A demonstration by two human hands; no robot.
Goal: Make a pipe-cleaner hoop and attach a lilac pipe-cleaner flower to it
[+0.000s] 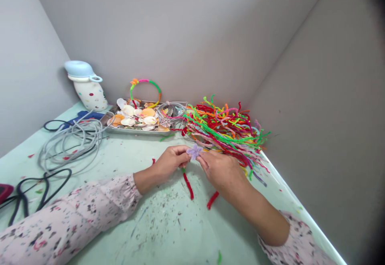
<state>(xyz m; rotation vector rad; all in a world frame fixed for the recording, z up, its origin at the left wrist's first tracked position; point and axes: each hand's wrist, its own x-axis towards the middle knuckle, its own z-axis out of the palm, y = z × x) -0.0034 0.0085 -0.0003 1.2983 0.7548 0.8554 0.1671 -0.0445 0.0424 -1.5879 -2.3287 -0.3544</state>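
Note:
A small purple flower of fuzzy pipe cleaner (195,151) is pinched between my two hands, above the middle of the table. My left hand (168,161) grips its left petals with thumb and forefinger. From the right, my right hand (221,168) holds the opposite petals between closed fingers. Below my left hand hangs or lies a red pipe cleaner piece (188,185) with a green top end; I cannot tell whether the hand holds it too. Another short red piece (212,200) shows beneath my right wrist.
A heap of colourful pipe cleaners (222,128) lies behind my right hand. Farther left, a metal tray (141,132) holds shells, with a pipe cleaner ring (161,90) upright at its back. Grey cable coils (70,144), a black cord (45,183) and a blue-lidded cup (90,90) occupy the left.

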